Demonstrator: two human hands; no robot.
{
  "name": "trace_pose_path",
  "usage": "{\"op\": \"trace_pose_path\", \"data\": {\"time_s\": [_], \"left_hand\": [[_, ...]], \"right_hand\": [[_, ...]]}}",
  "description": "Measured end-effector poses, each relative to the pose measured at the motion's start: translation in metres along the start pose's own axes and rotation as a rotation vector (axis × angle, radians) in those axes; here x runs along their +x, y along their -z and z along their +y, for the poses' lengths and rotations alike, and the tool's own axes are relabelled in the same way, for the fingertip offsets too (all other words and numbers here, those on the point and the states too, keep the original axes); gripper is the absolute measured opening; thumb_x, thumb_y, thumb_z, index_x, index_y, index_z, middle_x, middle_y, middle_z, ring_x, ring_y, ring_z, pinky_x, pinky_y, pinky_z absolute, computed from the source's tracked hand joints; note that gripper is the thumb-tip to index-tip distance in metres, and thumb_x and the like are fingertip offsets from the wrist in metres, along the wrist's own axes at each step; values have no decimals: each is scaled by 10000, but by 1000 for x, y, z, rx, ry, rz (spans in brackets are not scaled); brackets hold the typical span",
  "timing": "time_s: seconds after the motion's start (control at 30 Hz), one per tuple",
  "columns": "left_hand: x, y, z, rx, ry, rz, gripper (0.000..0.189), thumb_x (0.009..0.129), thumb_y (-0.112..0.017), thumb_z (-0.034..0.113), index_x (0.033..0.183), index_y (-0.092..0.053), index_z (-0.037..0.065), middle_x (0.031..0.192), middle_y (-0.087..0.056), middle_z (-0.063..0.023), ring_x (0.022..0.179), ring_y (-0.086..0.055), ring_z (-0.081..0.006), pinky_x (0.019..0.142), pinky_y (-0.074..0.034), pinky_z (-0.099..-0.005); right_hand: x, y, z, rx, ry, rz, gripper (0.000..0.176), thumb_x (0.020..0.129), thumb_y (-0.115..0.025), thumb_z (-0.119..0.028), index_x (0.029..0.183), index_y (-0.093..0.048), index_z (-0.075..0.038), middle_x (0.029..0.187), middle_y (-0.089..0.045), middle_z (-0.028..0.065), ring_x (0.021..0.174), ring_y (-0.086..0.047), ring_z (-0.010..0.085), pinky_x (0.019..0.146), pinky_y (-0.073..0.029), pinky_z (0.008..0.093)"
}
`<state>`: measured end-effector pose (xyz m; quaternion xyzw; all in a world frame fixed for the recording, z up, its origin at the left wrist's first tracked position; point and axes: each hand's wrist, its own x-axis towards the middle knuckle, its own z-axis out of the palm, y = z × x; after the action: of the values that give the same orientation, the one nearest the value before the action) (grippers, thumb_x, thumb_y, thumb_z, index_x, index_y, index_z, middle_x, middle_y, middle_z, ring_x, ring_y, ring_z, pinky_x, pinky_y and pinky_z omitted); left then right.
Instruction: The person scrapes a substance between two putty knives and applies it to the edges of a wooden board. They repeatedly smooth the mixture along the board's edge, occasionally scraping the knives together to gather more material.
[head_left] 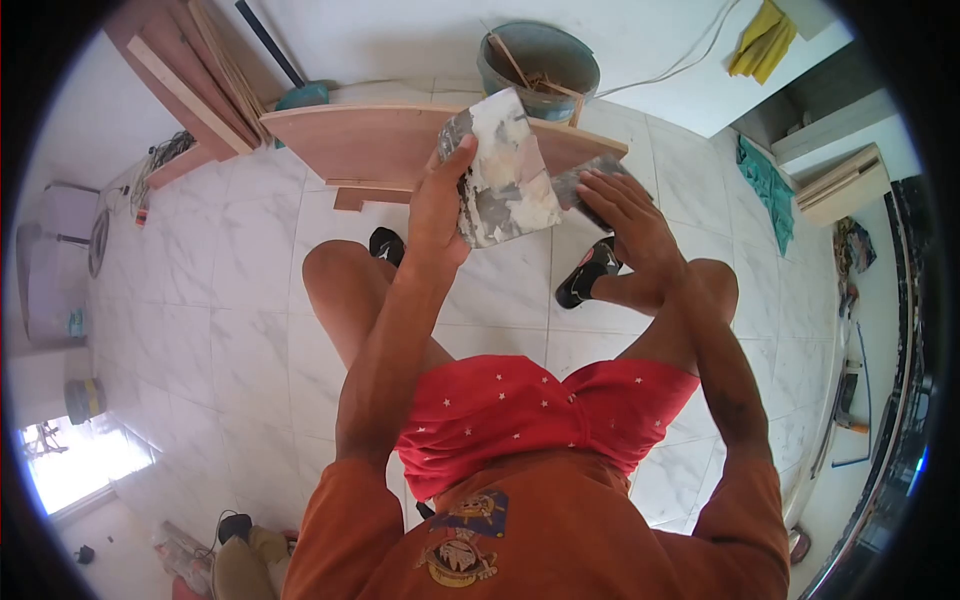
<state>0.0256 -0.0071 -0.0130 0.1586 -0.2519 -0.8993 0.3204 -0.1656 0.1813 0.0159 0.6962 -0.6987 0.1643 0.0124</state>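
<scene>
Putty-smeared and grey-white, the slab is held up in front of the wooden board, with the left hand clamped on its left edge. The right hand grips a scraper, its blade meeting the slab's right edge. This likely goes best with the slab held steady and the blade kept flat under even pressure.

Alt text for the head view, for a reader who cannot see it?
Seen from above, a person's left hand holds up a putty-smeared board while the right hand holds a grey blade against its edge. In front, a curved plywood panel sits on the white tiled floor, with a bucket behind it.
</scene>
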Motion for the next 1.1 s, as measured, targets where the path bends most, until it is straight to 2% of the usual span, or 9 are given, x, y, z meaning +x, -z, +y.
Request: {"op": "trace_pose_path", "data": {"time_s": [0.07, 0.33, 0.53, 0.6, 0.63, 0.8, 0.87, 1.03, 1.1], "left_hand": [[1, 6, -3, 50, -25, 33, 387, 1028, -582, 229, 1332, -564, -10, 1179, -683, -106, 1029, -694, -205, 890, -592, -357], [3, 6, -9, 96, -39, 67, 338, 1024, -619, 226, 1277, -599, 2, 1128, -701, -85, 978, -693, -151, 831, -588, -307], [-1, 6, -8, 117, -59, 70, 385, 1035, -602, 241, 1317, -582, -18, 1130, -703, -106, 978, -707, -200, 843, -596, -340], [-2, 8, -4, 63, 26, 73, 385, 1029, -613, 241, 1314, -583, -17, 1140, -700, -97, 978, -706, -199, 858, -591, -334], [-2, 5, 0, 85, -26, 80, 387, 1028, -617, 245, 1312, -584, -15, 1147, -696, -91, 984, -702, -194, 860, -588, -330], [-6, 0, 1, 284, -358, 231, 406, 1029, -621, 283, 1303, -584, -14, 1170, -678, -72, 1010, -663, -149, 868, -558, -312], [-10, -10, 1, 417, -537, 268, 344, 1038, -611, 283, 1221, -609, -8, 1052, -663, -45, 927, -623, -133, 838, -505, -285], [-21, -23, -5, 775, -942, 247, 369, 1056, -558, 311, 1176, -584, -37, 1049, -643, -58, 918, -576, -131, 805, -465, -272], [-21, -25, -10, 868, -1106, 248, 345, 1058, -542, 300, 1122, -587, -36, 977, -624, -51, 864, -554, -136, 764, -450, -272]], "right_hand": [[-10, -7, -3, 195, -295, 88, 688, 762, -573, 168, 1417, -540, -42, 1486, -542, 108, 1364, -527, 295, 1120, -444, 471], [17, 12, -55, 188, 254, 325, 782, 619, -555, 157, 1387, -549, 10, 1436, -552, 224, 1336, -531, 402, 1149, -393, 525], [9, -20, -30, 111, 341, 281, 783, 631, -593, 126, 1406, -518, 39, 1474, -511, 239, 1392, -483, 395, 1168, -362, 548], [2, -3, -25, 83, 179, 147, 800, 625, -595, 140, 1411, -523, 12, 1475, -520, 206, 1401, -473, 362, 1176, -359, 525], [-1, 6, -25, 72, 114, 80, 803, 624, -592, 144, 1411, -526, 2, 1475, -522, 196, 1409, -462, 353, 1184, -352, 519], [-14, 22, -52, 303, -299, 286, 488, 873, -604, 39, 1358, -580, -9, 1249, -661, 192, 880, -705, 258, 791, -574, 375], [-26, 13, -66, 326, -364, 375, 256, 966, -596, -85, 1199, -628, 15, 883, -683, 145, 616, -616, 178, 592, -512, 340], [-18, -19, -121, 693, -620, 508, 189, 1007, -580, -150, 896, -620, -4, 655, -570, 20, 595, -492, 103, 553, -416, 327], [-6, -25, -132, 729, -651, 590, 201, 1011, -574, -151, 878, -605, -4, 654, -553, 13, 591, -479, 100, 544, -401, 326]]}}
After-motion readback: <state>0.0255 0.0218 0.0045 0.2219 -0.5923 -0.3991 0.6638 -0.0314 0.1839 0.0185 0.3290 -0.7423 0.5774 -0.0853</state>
